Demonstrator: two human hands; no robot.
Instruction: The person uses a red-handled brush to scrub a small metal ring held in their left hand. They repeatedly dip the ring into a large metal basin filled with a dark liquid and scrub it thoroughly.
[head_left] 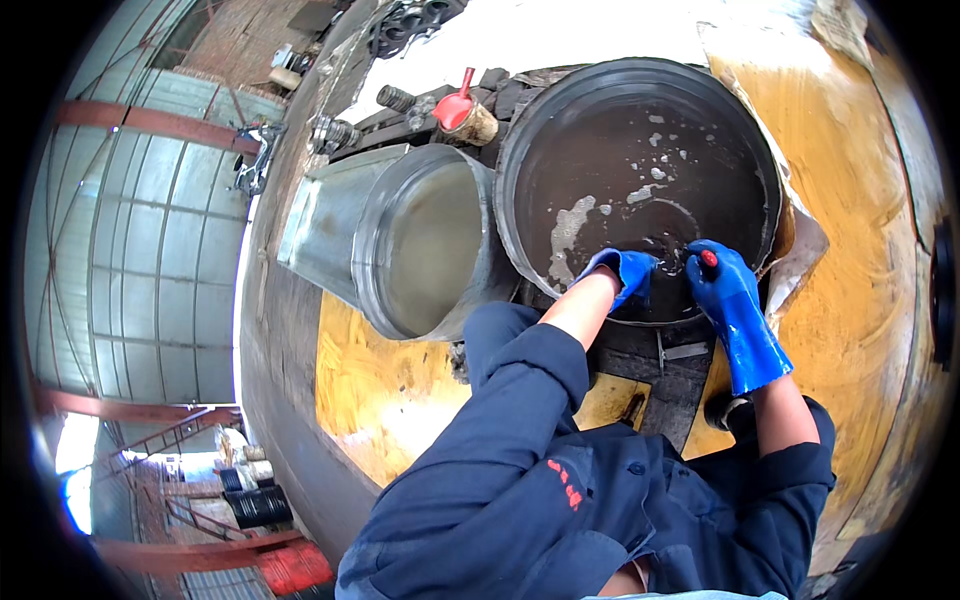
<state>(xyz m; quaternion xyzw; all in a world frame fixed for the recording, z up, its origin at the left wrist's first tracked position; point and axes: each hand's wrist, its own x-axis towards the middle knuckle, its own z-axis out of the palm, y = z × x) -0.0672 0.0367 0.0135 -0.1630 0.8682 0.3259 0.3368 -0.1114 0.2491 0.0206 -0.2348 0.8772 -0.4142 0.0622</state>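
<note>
A wide round metal tub (520,235) holds dark murky liquid with patches of pale foam. At its near side my left hand (628,275), in a blue rubber glove, reaches down into the liquid. Its fingers are under the surface, and whatever they touch is hidden. Close by on the right, my right hand (722,275), also gloved in blue, is closed around a tool with a red handle (709,258). Only the handle's end shows above the fist; the tool's kind cannot be made out. Ripples spread on the liquid between both hands.
Left of the tub stands a galvanized metal bucket (365,262) with cloudy liquid. Behind it, a red scoop (453,110) rests in a dirty pot (478,128) beside metal parts (396,98). Yellow-stained boards (850,230) lie around the tub. A black drum (258,507) stands far left.
</note>
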